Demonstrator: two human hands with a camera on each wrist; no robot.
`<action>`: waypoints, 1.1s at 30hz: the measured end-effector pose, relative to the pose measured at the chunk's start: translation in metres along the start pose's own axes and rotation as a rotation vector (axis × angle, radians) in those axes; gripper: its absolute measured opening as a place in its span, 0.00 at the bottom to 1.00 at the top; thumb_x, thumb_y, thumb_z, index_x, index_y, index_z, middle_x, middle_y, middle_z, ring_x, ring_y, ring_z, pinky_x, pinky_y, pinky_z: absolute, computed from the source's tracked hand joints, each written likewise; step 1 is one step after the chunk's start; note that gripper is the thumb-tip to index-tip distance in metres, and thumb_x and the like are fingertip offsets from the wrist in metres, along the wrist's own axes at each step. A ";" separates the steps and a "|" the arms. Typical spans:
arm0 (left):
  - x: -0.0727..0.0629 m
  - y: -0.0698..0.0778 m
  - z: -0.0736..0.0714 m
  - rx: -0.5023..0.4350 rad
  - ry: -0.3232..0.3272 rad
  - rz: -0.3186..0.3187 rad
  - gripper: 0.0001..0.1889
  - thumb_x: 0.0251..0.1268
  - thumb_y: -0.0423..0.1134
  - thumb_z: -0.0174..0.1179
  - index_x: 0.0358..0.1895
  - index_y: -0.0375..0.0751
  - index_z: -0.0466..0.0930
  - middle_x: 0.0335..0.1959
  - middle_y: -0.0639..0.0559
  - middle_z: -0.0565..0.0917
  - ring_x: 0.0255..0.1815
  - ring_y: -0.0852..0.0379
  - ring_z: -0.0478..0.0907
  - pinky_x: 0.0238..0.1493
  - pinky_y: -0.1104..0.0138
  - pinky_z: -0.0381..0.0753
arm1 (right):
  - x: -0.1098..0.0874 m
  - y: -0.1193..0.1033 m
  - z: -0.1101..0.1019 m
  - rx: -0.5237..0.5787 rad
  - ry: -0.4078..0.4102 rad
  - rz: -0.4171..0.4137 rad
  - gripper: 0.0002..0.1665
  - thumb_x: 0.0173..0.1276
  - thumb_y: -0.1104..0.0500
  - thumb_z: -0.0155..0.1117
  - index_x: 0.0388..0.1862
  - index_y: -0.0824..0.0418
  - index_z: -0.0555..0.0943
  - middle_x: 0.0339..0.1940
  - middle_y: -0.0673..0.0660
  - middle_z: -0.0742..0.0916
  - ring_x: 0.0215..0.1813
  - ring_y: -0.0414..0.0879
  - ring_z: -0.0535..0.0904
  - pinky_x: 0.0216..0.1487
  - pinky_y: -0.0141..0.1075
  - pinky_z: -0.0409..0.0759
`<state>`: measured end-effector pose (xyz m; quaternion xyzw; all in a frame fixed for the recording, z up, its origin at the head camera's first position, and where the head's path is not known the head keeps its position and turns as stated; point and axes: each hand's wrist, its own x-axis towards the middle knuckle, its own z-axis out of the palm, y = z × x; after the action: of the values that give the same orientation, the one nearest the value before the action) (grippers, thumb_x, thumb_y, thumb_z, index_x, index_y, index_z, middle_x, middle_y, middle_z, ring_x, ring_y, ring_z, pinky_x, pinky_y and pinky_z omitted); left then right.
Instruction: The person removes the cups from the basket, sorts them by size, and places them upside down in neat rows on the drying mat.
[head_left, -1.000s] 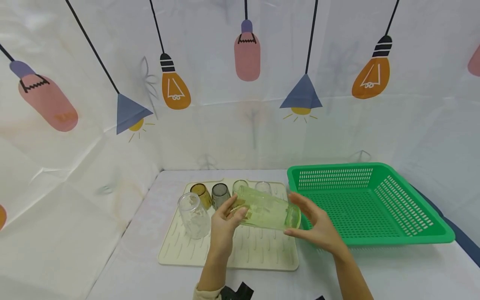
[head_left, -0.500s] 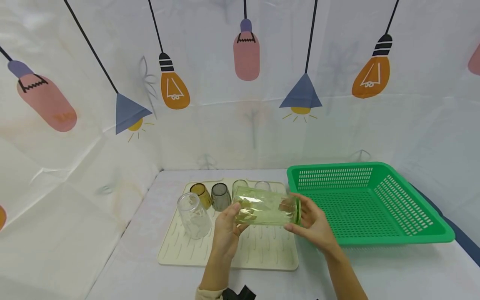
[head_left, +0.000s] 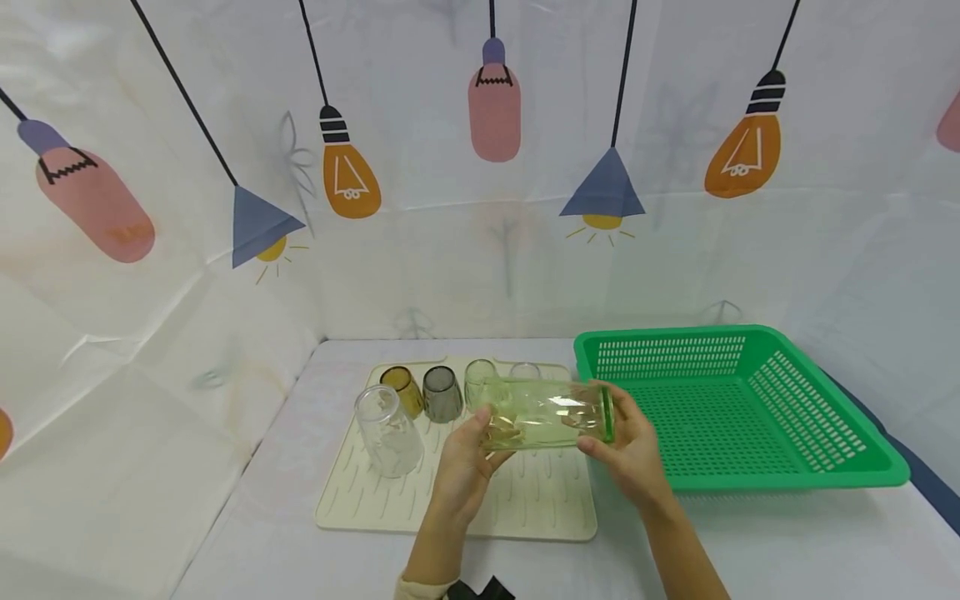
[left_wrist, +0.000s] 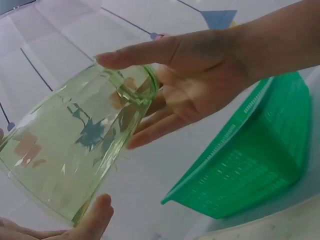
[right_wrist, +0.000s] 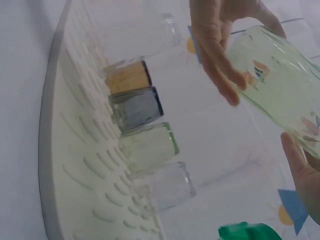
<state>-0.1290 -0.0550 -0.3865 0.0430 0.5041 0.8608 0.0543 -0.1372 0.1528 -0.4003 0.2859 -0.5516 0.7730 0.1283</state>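
A tall, clear light-green drinking glass (head_left: 543,412) lies sideways in the air above the drying mat, held between both hands. My left hand (head_left: 461,467) grips its left end, thumb on the near side. My right hand (head_left: 633,446) holds the right end, which has a thick green ring; in the left wrist view the right hand's (left_wrist: 200,75) thumb and fingers lie on opposite sides of that end of the green glass (left_wrist: 75,145). In the right wrist view the left hand's (right_wrist: 215,45) fingers curl round the other end.
On the cream drying mat (head_left: 360,504) stand a large clear glass (head_left: 388,433), an amber glass (head_left: 402,387), a grey glass (head_left: 442,393), a small pale-green glass (head_left: 478,375) and a small clear glass (head_left: 525,371). A green perforated basket (head_left: 750,479) stands at right, beside the mat.
The green glass has turned from a slant to nearly level and shifted slightly right. Both hands have changed their hold on its ends. The glasses on the mat and the basket stay put.
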 end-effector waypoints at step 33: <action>-0.074 0.046 -0.143 1.139 0.230 0.136 0.16 0.61 0.39 0.63 0.48 0.33 0.80 0.36 0.50 0.86 0.35 0.61 0.81 0.32 0.73 0.80 | 0.008 -0.016 -0.013 -0.212 -0.012 -0.009 0.39 0.42 0.84 0.66 0.58 0.76 0.71 0.52 0.53 0.83 0.53 0.42 0.79 0.51 0.29 0.78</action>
<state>-0.0765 -0.2105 -0.4174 0.0040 0.8862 0.4549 -0.0878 -0.1391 0.1700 -0.3864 0.2777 -0.6298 0.7081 0.1578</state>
